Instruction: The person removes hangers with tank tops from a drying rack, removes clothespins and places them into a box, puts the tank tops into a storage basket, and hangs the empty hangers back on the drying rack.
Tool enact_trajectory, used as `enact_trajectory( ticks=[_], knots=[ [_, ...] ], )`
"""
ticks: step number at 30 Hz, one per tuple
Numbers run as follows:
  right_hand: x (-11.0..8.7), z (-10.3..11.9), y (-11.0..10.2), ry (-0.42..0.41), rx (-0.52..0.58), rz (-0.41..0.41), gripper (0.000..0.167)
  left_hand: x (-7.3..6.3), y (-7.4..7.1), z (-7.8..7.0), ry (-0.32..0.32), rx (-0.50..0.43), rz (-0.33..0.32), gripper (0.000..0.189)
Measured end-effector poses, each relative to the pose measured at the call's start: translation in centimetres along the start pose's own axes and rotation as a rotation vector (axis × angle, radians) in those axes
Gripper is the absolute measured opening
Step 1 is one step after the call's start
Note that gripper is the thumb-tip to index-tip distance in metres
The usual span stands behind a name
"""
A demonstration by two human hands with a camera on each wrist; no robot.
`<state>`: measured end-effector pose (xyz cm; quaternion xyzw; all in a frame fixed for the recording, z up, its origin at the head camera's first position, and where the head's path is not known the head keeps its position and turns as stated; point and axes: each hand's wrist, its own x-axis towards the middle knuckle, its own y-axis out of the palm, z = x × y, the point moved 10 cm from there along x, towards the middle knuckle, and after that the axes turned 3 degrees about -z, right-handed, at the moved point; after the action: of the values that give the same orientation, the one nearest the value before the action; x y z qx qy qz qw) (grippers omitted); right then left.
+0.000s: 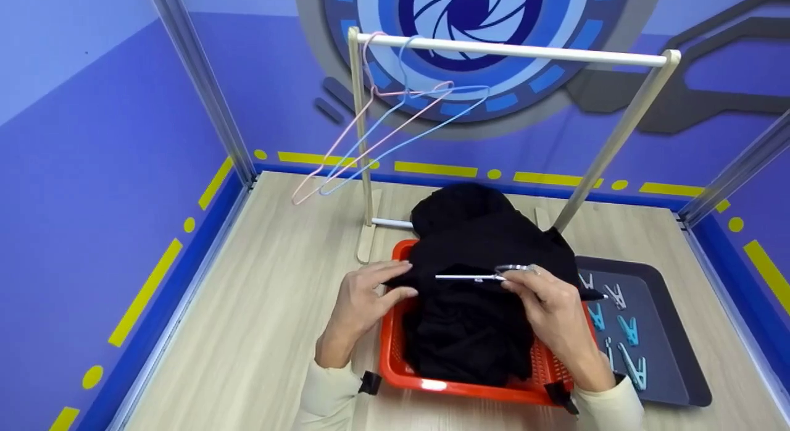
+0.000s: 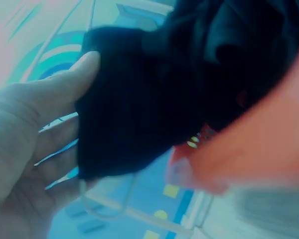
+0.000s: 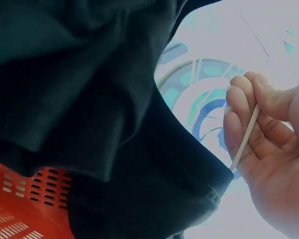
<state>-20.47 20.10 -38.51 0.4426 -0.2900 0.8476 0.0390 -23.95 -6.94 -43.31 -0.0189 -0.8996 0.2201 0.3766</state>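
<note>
A black garment (image 1: 487,246) lies bunched over and inside an orange-red basket (image 1: 444,384). At its left edge my left hand (image 1: 364,295) pinches the cloth; in the left wrist view the thumb lies on the near side of the black fabric (image 2: 134,99) and the fingers are behind it. My right hand (image 1: 552,307) holds a thin white hanger (image 1: 466,276) near its hook. Part of that hanger is hidden by the cloth. In the right wrist view its pale rod (image 3: 246,134) runs from between thumb and fingers to the black fabric.
Behind the basket stands a rack with a white rail (image 1: 524,50). A pink hanger (image 1: 345,131) and a blue hanger (image 1: 401,148) hang at its left end. To the right, a dark grey tray (image 1: 673,357) carries several clothespins (image 1: 628,330). Blue walls enclose the wooden table (image 1: 247,307).
</note>
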Motion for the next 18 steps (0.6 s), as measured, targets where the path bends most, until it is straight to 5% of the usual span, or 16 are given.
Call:
enact_trajectory(
  ticks=[4, 10, 18],
  knots=[
    [-0.3, 0.7, 0.2, -0.003, 0.019, 0.017, 0.026, 0.4, -0.3, -1.6, 0.108, 0.021, -0.071, 0.033],
    [-0.9, 0.9, 0.2, 0.003, 0.045, 0.019, 0.009, 0.3, 0.1, -2.0, 0.118, 0.043, -0.103, 0.021],
    [-1.6, 0.1, -0.6, 0.022, 0.026, -0.024, 0.010, 0.4, 0.1, -2.2, 0.163, 0.070, -0.125, 0.015]
  ],
)
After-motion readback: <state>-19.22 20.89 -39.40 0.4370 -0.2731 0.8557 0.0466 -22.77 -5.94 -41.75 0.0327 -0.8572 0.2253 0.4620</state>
